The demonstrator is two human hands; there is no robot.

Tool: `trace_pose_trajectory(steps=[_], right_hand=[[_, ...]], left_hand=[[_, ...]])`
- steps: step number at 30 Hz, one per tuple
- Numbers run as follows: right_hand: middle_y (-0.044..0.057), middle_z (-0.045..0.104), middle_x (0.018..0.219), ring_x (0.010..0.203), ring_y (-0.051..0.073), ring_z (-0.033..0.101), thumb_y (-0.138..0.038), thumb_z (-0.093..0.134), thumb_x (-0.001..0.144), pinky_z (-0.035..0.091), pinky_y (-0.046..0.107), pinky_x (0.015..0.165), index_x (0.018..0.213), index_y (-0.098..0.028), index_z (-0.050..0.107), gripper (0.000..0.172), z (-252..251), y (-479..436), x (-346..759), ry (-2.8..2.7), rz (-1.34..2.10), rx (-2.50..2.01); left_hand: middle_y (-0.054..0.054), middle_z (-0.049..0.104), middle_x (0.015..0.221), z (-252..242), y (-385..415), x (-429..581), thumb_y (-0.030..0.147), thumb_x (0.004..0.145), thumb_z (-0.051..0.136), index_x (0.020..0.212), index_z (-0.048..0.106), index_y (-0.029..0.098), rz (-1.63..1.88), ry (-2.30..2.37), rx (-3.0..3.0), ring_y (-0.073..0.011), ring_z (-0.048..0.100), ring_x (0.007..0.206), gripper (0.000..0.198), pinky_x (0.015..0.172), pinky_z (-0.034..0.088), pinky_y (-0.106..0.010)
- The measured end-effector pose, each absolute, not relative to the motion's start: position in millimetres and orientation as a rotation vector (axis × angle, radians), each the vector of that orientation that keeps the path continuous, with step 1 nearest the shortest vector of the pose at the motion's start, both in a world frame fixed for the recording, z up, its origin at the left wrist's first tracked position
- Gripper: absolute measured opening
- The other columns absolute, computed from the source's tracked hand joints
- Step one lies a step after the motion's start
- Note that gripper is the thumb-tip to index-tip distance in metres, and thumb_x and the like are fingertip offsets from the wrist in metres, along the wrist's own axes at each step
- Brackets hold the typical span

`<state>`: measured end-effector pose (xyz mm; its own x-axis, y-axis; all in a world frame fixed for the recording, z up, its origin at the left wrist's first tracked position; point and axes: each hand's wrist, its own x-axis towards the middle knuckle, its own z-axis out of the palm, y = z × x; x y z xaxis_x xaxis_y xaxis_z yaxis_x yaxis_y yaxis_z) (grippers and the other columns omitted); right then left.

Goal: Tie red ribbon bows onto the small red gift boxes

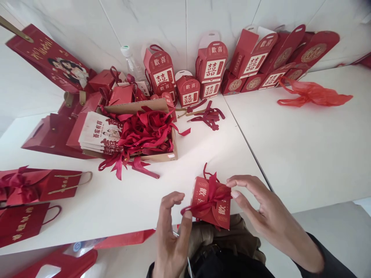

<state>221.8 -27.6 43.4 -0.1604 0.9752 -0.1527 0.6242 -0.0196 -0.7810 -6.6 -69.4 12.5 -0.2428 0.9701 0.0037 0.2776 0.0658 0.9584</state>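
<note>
A small red gift box [198,193] with gold lettering lies at the table's front edge, partly over it. A dark red ribbon [213,196] is tied in a bow across its top, and a twisted red cord sticks out behind. My left hand [174,231] is at the box's left side, thumb and forefinger apart. Its thumb tip is by the ribbon's left loop; whether it touches is unclear. At the right side, my right hand [269,216] has its forefinger and thumb spread near the box corner and the ribbon's right end. Neither hand grips the box.
A cardboard box [168,156] of red ribbons stands to the left, beside stacked printed cards [97,133]. Loose ribbon pieces [210,116] lie behind. Red gift boxes [213,63] line the wall. A red plastic bag [315,94] lies back right; red bags [63,187] are on the left.
</note>
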Motion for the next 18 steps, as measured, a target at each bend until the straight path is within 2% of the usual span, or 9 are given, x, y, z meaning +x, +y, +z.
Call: trace_pose_trajectory(steps=[2,4,6,8,10,14,16,18], right_hand=[[0.002,0.062,0.135,0.125,0.023,0.061,-0.047,0.045,0.108,0.059,0.027,0.067,0.129,-0.039,0.058,0.026,44.6,-23.4,222.0,-1.751,1.059,-1.667],[0.002,0.061,0.14,0.132,0.024,0.057,-0.051,0.044,0.108,0.061,0.03,0.077,0.134,-0.039,0.058,0.032,44.9,-15.8,218.2,-1.702,1.069,-1.678],[0.004,0.062,0.142,0.128,0.026,0.06,-0.056,0.047,0.105,0.061,0.035,0.081,0.136,-0.035,0.059,0.039,44.6,-6.4,211.0,-1.671,1.107,-1.709],[0.006,0.065,0.137,0.118,0.027,0.066,-0.059,0.052,0.102,0.06,0.037,0.08,0.131,-0.031,0.063,0.042,44.6,2.3,202.8,-1.659,1.199,-1.699],[0.005,0.07,0.127,0.102,0.025,0.07,-0.058,0.055,0.1,0.059,0.035,0.074,0.118,-0.029,0.068,0.037,44.9,8.5,196.4,-1.644,1.297,-1.652],[0.002,0.074,0.103,0.072,0.019,0.066,-0.057,0.054,0.1,0.049,0.03,0.053,0.101,-0.026,0.067,0.034,45.6,12.1,193.7,-1.599,1.319,-1.657],[0.002,0.074,0.099,0.069,0.019,0.065,-0.059,0.051,0.101,0.047,0.03,0.052,0.101,-0.026,0.067,0.036,45.1,11.7,195.6,-1.578,1.324,-1.683],[0.003,0.074,0.106,0.078,0.02,0.068,-0.059,0.051,0.102,0.05,0.031,0.058,0.109,-0.027,0.067,0.037,44.2,11.8,196.8,-1.574,1.332,-1.691]], left_hand=[[-0.011,0.058,0.131,16.5,-72.3,-6.6,0.028,0.099,0.055,0.119,0.058,0.027,1.223,1.622,1.416,-0.0259,0.055,0.126,0.02,0.101,0.05,-0.041],[-0.012,0.054,0.135,18.9,-71.9,-5.5,0.025,0.097,0.058,0.117,0.058,0.026,1.151,1.582,1.625,-0.0272,0.054,0.128,0.021,0.098,0.052,-0.042],[-0.012,0.053,0.134,18.9,-68.4,-3.2,0.02,0.093,0.064,0.115,0.06,0.026,1.08,1.549,1.81,-0.0264,0.055,0.123,0.023,0.092,0.054,-0.039],[-0.01,0.055,0.131,17.5,-63.8,-0.4,0.014,0.091,0.065,0.11,0.061,0.026,1.059,1.549,1.917,-0.0244,0.055,0.119,0.022,0.09,0.055,-0.037],[-0.008,0.056,0.127,15.9,-60.6,1.7,0.009,0.092,0.063,0.104,0.062,0.026,1.071,1.578,1.949,-0.0224,0.055,0.116,0.02,0.088,0.054,-0.034],[-0.006,0.058,0.124,13.8,-61.1,1.5,0.008,0.094,0.06,0.1,0.062,0.026,1.086,1.572,1.931,-0.0196,0.057,0.112,0.019,0.086,0.055,-0.03],[-0.006,0.059,0.123,12.7,-62.7,0.9,0.009,0.094,0.059,0.101,0.061,0.025,1.088,1.559,1.893,-0.0188,0.058,0.112,0.018,0.085,0.056,-0.028],[-0.007,0.06,0.121,11.6,-63.4,1.0,0.01,0.095,0.059,0.103,0.06,0.025,1.094,1.542,1.854,-0.0182,0.06,0.11,0.018,0.082,0.057,-0.027]])
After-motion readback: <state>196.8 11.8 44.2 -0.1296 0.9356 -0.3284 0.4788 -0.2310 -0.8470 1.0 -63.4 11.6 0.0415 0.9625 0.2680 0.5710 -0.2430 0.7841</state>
